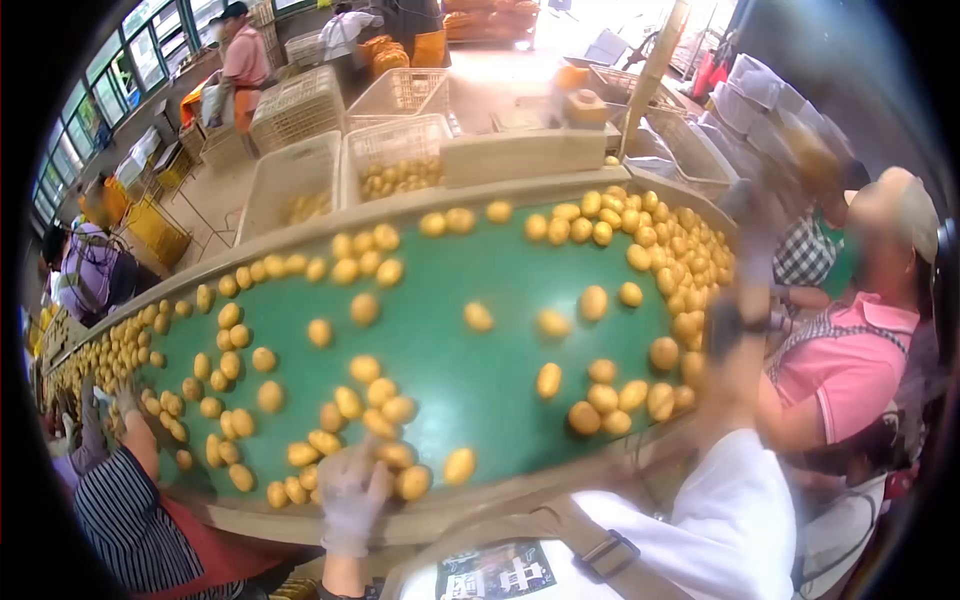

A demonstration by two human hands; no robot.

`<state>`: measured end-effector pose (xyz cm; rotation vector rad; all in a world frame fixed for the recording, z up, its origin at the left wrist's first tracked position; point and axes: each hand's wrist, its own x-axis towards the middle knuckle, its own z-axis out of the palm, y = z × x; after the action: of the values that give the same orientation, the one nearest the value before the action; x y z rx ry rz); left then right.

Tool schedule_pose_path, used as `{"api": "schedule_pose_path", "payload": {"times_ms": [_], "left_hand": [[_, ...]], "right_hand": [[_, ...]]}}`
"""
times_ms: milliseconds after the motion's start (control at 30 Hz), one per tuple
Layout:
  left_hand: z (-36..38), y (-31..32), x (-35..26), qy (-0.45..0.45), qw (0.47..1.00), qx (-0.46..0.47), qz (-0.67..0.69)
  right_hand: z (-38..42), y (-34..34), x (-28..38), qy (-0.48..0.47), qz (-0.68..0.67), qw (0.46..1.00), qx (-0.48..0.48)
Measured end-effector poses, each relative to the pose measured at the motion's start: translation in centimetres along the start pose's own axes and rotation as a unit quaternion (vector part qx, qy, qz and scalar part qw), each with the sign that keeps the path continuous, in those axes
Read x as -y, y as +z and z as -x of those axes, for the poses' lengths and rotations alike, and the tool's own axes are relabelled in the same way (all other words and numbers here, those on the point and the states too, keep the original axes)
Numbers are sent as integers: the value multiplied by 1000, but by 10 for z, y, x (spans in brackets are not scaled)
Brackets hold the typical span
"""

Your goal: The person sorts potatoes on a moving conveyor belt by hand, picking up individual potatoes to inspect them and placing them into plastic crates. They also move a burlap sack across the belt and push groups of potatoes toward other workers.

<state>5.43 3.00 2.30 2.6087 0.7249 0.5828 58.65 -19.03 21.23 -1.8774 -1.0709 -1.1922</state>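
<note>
Many yellow potatoes lie spread over a green conveyor belt. My left hand, in a pale glove, reaches over the near edge with its fingers apart, beside a potato and several others. No potato shows clearly inside it. On the right, my right hand is raised above the belt's end, strongly smeared by motion. Near its fingertips is a blurred yellow-brown round shape, perhaps a potato; whether the fingers grip it cannot be seen.
Potatoes pile densely at the belt's right end. Beyond the far rim stand plastic crates, some with potatoes. A person in a pink shirt is close on my right; another in a striped apron works at my left.
</note>
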Motion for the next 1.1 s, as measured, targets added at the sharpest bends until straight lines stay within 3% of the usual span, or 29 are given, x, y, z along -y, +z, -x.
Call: {"api": "schedule_pose_path", "payload": {"times_ms": [67,100,133,233,300,367,467,533,567,667,733,800,900,933,1000,1067,1100], "left_hand": [[-11,3,-20,35,996,71,38],[-17,0,-23,43,993,93,59],[-16,-2,-29,106,990,72,49],[-8,11,-24,160,982,93,32],[-5,14,-21,162,981,104,-11],[-1,21,5,85,993,77,23],[-1,-7,43,-36,988,64,-138],[13,-24,86,-183,961,14,-208],[30,-40,94,-178,918,-33,-354],[69,-58,99,-196,964,-61,-168],[88,-39,77,-186,973,-75,-117],[93,-22,75,-192,964,-92,-159],[89,-16,78,-225,952,-125,-165],[87,-17,79,-230,952,-121,-161],[87,-18,78,-236,953,-114,-150],[87,-21,78,-237,956,-104,-141],[88,-22,79,-235,958,-106,-128]], "right_hand": [[1,18,-59,89,86,983,135],[13,25,-72,112,99,975,166],[26,32,-76,125,98,970,185],[74,61,-18,102,-4,978,182],[140,87,43,127,-118,938,299],[213,115,104,107,-217,855,459],[215,86,223,-325,-239,764,503],[213,108,256,-333,-286,750,495],[211,119,270,-329,-305,746,492],[209,199,225,-209,-227,860,406],[220,238,188,-194,-155,883,398],[234,281,160,-185,-84,899,387],[240,321,155,-167,25,919,357],[201,283,211,-151,-101,858,480],[178,205,302,-231,-4,848,476],[196,196,307,-266,-269,712,591],[200,180,310,-331,-324,697,547]]}}
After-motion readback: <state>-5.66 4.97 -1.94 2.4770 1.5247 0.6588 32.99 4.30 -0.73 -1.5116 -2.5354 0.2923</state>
